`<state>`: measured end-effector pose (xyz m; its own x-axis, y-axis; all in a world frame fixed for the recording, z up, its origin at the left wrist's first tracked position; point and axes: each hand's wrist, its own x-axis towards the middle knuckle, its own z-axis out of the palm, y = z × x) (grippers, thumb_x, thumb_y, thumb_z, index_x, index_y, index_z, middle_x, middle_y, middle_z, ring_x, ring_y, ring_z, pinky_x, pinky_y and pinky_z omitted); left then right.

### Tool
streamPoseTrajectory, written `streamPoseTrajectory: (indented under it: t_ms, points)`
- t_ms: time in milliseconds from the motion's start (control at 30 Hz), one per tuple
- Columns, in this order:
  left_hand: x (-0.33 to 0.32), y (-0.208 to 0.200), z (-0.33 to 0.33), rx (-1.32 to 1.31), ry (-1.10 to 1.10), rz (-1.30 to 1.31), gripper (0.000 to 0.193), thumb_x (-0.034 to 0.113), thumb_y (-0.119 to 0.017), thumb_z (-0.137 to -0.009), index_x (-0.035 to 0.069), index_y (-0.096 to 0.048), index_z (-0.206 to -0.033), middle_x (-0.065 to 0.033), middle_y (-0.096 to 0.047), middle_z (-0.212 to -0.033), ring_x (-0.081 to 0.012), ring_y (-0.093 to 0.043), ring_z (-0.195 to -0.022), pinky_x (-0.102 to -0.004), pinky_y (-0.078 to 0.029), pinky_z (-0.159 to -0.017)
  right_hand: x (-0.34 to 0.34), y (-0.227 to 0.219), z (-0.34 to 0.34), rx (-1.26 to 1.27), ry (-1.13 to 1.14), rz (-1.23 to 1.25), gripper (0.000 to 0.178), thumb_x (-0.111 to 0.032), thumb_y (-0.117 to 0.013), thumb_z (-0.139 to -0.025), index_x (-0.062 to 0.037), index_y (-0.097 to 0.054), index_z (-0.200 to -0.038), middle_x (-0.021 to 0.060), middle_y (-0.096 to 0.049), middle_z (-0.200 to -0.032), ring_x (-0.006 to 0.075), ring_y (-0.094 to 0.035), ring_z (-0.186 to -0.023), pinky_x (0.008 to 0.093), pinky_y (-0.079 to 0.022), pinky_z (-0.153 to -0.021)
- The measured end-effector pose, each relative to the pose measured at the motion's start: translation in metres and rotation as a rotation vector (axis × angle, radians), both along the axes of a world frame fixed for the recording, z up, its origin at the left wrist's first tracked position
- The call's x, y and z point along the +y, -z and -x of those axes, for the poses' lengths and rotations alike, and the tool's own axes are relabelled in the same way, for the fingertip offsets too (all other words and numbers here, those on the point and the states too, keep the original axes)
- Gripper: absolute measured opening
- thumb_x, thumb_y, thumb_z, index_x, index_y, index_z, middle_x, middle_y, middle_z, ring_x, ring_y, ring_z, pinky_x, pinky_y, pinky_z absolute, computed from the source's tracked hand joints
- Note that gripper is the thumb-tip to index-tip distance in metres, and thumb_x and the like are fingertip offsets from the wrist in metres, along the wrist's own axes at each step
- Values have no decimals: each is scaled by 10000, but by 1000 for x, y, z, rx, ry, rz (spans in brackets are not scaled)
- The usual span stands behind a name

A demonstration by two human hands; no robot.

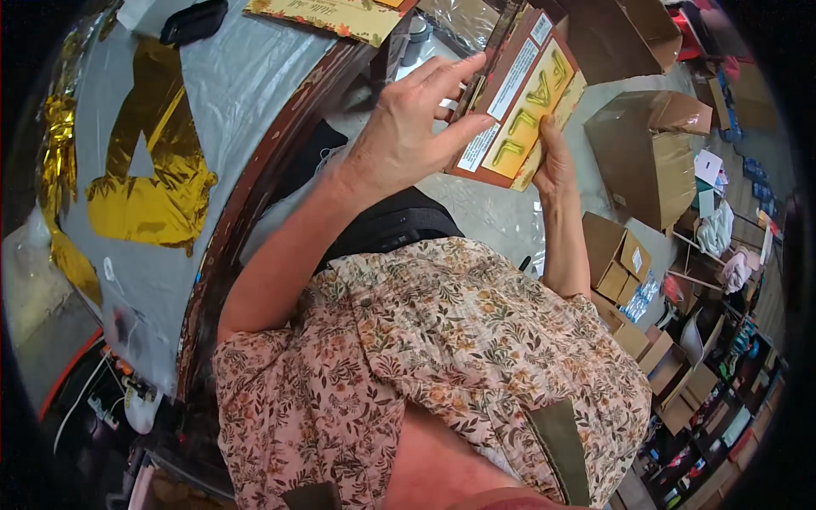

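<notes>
Above the floor in front of me is a stack of flat packages point(523, 110), tilted, with brown borders, autumn leaves and letter-shaped balloons printed on yellow. My right hand point(557, 157) is closed on its right edge, thumb on the printed front and the other fingers hidden behind. On the left edge, my left hand point(416, 119) has its thumb against the front and its index finger on the side of the stack; its remaining fingers curl partly out of sight. Another leaf-patterned package point(331, 19) lies at the table's far end, beyond my left hand.
At left, a table point(242, 64) under clear plastic carries a flat gold foil balloon point(153, 200) and a black object point(194, 23). Open cardboard boxes point(642, 149) stand on the floor to the right. Shelves with mixed goods point(722, 399) line the far right.
</notes>
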<state>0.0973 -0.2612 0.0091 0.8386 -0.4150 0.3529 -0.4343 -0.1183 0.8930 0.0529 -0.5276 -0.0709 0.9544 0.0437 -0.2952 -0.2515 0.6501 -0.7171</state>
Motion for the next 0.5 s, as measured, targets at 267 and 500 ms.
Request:
streamPoseTrajectory:
  t_ms: [267,500]
  points:
    - [27,-2,2,-14,-169,-40,313,116,-777,-821,0,-706,-1102,-109,-683,-944,-142,-687,-748,-250,-547,-627,23,-22,3,4,25,65,529,-171,-668,-940,13,-448,-1384,157,-588,-1326,268,-607,-1188,432,-523,-1013]
    - [42,-3,3,58,-210,-64,217,78,-738,-844,-16,-718,-1038,-100,-704,-879,-117,-697,-738,-243,-554,-648,37,-21,7,72,-4,55,507,-155,-664,-940,13,-461,-1374,157,-596,-1315,263,-616,-1176,423,-528,-1007]
